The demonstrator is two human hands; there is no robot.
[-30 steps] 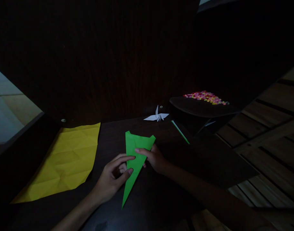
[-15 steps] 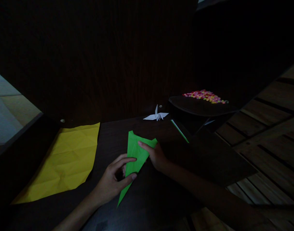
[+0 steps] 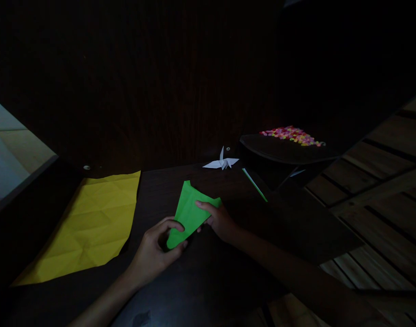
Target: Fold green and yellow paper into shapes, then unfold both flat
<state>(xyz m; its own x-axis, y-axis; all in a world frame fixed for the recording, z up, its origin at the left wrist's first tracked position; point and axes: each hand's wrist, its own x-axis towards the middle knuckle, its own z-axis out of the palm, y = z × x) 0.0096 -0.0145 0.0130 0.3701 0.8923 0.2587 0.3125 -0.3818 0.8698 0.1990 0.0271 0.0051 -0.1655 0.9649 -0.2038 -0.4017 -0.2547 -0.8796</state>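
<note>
Hidden in the dark

The green paper's (image 3: pixel 189 214) lower tip sits under the left hand (image 3: pixel 156 251); the colourful bits (image 3: pixel 291 135), perhaps beads, are too small to tell.

Just two bare hands, left hand (image 3: pixel 153 254) and right hand (image 3: pixel 219 221), plus bare forearms running off the bottom edge. No sleeves in sight, no watch, rings or bracelets visible either. Short nails as far as can be made out. Pretty dim lighting, so finer details not really readable.
</note>
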